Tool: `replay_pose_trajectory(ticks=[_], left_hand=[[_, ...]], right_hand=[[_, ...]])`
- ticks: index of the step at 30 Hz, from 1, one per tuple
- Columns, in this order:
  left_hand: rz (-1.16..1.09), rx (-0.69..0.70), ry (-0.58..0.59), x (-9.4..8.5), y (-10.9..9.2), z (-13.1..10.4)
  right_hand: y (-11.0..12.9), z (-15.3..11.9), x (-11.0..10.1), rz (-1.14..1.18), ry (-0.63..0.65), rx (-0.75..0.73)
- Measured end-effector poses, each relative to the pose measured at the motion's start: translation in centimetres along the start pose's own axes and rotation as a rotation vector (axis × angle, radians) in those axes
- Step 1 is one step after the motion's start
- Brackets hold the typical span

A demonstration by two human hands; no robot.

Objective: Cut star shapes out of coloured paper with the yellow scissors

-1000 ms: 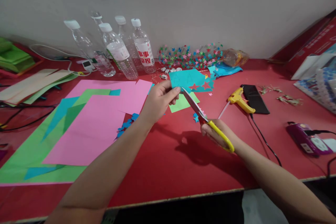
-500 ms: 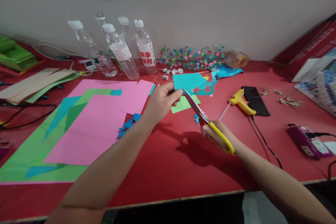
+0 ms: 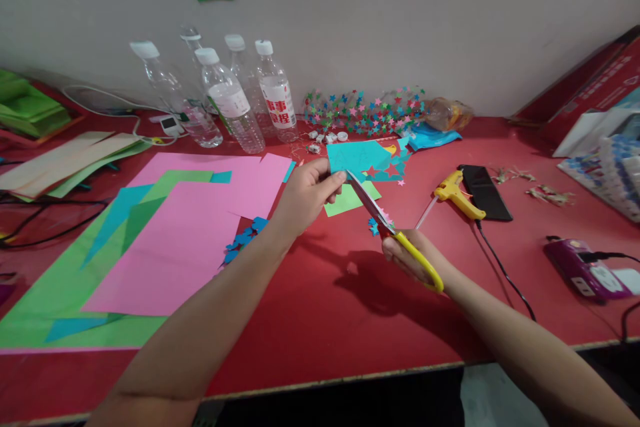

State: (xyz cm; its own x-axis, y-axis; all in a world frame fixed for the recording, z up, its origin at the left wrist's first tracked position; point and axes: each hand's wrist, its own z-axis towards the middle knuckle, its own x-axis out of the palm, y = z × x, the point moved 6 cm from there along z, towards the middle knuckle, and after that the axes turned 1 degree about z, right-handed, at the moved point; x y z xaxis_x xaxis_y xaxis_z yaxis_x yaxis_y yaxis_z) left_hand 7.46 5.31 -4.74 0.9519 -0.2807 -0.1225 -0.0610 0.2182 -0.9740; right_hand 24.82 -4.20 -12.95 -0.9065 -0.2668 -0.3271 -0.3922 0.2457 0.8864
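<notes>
My left hand (image 3: 313, 190) is closed in a pinch, thumb against the fingers, just in front of a teal sheet (image 3: 350, 155). Whatever it pinches is too small or hidden to make out. My right hand (image 3: 407, 257) grips yellow-handled scissors (image 3: 367, 200), whose blade tips reach the left thumb. Star-shaped holes and a ragged cut edge show on the right part of the teal sheet. In front of it lies a light green piece of paper (image 3: 350, 200). Small blue and pink stars (image 3: 374, 225) lie beyond the scissors, partly hidden by them.
Coloured sheets (image 3: 170, 247) and blue cut-outs (image 3: 244, 240) spread at left. Several plastic bottles (image 3: 230, 103) stand by the wall, beside a star-covered clear bottle (image 3: 365, 110) lying down. To the right are a yellow glue gun (image 3: 457, 193), a black phone (image 3: 487, 193) and a purple power socket (image 3: 585, 270).
The view has shifted very slightly. Both hands and the scissors keep almost the same position, with the blade tips still at the left fingertips.
</notes>
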Motion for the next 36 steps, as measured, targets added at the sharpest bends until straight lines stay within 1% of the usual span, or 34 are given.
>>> replay_pose_trajectory(ticks=[5,9,14,16,22,27,32,36], left_hand=[[0.003,-0.035,-0.025,-0.4,0.2,0.1],[-0.028,-0.026,-0.032,-0.6,0.3,0.3],[-0.162,-0.03,-0.044,-0.1,0.8,0.2],[-0.213,-0.052,-0.054,0.2,1.1,0.1],[-0.365,-0.14,-0.047,0.8,2.1,0.0],[-0.363,-0.151,-0.078,1.3,2.4,-0.2],[-0.309,-0.129,-0.101,1.6,2.8,-0.4],[-0.269,-0.112,-0.102,1.3,2.8,-0.3]], right_hand=[[0.4,0.0,-0.2,0.009,0.008,-0.027],[0.5,0.1,-0.2,0.011,0.039,-0.023],[0.3,0.2,0.1,0.074,0.074,-0.05],[0.4,0.2,0.1,0.088,0.073,-0.066],[0.2,0.2,0.2,0.11,0.079,-0.04],[0.3,0.1,0.5,0.147,0.11,-0.142],[0.3,0.1,0.6,0.139,0.12,-0.125],[0.4,0.0,0.4,0.117,0.156,-0.129]])
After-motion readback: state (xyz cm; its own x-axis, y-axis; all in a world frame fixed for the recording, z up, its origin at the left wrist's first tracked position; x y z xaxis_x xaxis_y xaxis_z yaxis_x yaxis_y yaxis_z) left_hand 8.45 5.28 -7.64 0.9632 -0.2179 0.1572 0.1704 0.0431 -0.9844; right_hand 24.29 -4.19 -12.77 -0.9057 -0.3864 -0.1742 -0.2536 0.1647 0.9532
